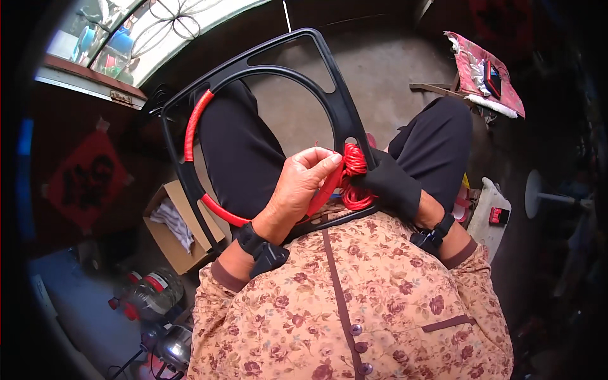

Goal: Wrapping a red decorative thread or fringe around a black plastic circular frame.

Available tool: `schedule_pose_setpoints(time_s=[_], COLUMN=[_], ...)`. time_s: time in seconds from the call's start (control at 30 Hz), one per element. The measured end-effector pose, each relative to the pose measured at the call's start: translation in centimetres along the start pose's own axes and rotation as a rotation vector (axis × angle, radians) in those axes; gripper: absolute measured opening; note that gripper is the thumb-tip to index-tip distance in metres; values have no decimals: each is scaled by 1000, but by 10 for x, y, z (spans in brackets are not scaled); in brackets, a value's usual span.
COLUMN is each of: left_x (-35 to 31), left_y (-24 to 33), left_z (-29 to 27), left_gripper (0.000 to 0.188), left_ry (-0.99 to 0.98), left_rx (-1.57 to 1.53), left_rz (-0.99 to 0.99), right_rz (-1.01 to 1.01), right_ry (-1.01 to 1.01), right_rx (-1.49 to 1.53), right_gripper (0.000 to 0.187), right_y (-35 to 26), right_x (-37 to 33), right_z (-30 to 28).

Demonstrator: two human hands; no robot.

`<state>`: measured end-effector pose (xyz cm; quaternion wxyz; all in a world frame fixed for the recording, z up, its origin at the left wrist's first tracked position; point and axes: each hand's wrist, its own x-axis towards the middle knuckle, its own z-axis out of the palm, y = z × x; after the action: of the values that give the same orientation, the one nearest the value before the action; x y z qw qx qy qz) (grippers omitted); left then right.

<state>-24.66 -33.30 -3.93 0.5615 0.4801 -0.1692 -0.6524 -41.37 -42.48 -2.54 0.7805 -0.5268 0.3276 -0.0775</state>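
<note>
Cord, red, coiled at the right side of the black frame, over the lap. Left hand: bare, thumb and forefinger pinched on cord beside the coil. Right hand: gloved, against the coil; fingers partly hidden, grip cannot be told. Step, as judged: wrapping the ring, part covered. Next turn probably calls for passing cord through the opening, kept taut. Beyond: box, pink cloth.

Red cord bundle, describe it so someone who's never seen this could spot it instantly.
Find the big black frame in front of the person. Follow its right side down to the black-gloved right hand; the red cord bundle is against it. Unlike the tight red wrapping on the frame's left, it's gathered in loops.
</note>
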Motion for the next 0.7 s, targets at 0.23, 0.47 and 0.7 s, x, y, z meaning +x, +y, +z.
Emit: schedule_pose_setpoints(time_s=[0.23,0.47,0.7], left_x=[-1,0,0], left_y=[4,7,6], left_z=[2,0,0], left_gripper=[17,16,13], left_ry=[-53,-59,-32], left_rx=[-100,-110,-131], left_rz=[-54,-30,-3], right_rz=[90,49,-42], right_ry=[-33,-34,117], right_rx=[6,344,671], right_gripper=[37,31,43], right_y=[-16,3,19], right_x=[-24,-23,-8], right_z=[-23,-29,-44])
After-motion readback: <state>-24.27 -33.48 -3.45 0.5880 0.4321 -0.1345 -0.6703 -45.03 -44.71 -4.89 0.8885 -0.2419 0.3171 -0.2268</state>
